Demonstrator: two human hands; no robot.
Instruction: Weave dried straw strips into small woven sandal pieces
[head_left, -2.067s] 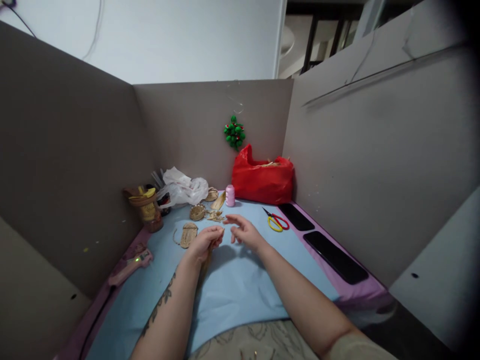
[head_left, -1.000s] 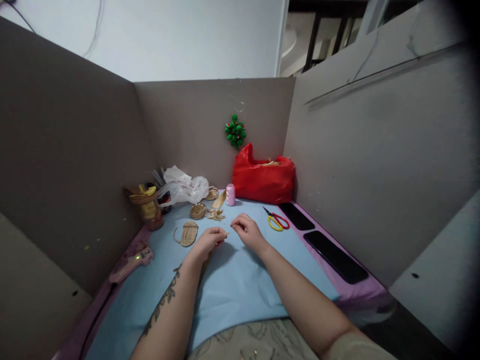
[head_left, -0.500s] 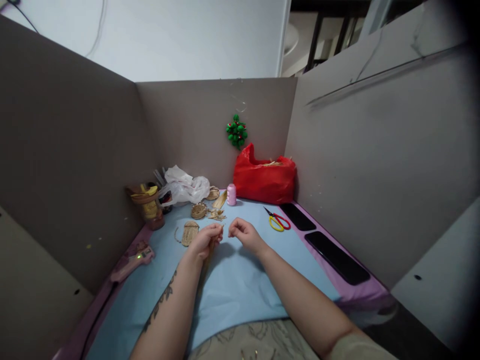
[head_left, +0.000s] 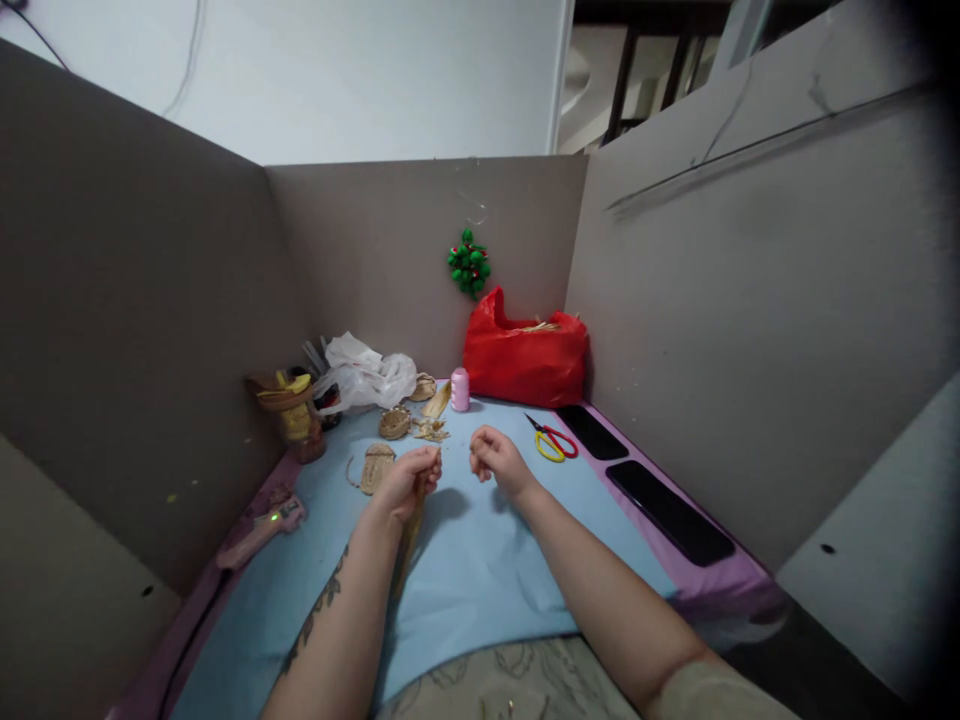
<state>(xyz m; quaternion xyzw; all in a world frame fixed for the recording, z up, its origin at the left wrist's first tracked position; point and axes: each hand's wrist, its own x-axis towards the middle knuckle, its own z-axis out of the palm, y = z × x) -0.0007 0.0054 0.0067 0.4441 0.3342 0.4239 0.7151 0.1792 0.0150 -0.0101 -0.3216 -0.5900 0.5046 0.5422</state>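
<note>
My left hand (head_left: 411,482) is closed on a bundle of tan dried strands (head_left: 409,548), which hangs down beside my left forearm over the blue cloth (head_left: 480,590). To its right, my right hand (head_left: 496,462) is held apart from it with curled fingers pressed together; whatever they pinch is too small to make out. Just left of my left hand lies a flat woven tan piece (head_left: 377,468) with a thin tail. Beyond the hands are a small round woven basket (head_left: 394,423) and some tan scraps (head_left: 432,430).
Red-and-yellow scissors (head_left: 551,440) and two black phones (head_left: 670,512) lie at the right. Behind stand a pink thread spool (head_left: 460,390), a red bag (head_left: 526,358) and a white plastic bag (head_left: 367,375). A pink glue gun (head_left: 262,530) rests at the left, near a jar (head_left: 300,425).
My right hand has moved right and slightly up, widening the gap between the hands. My left hand keeps its hold on the strands. The view has shifted slightly.
</note>
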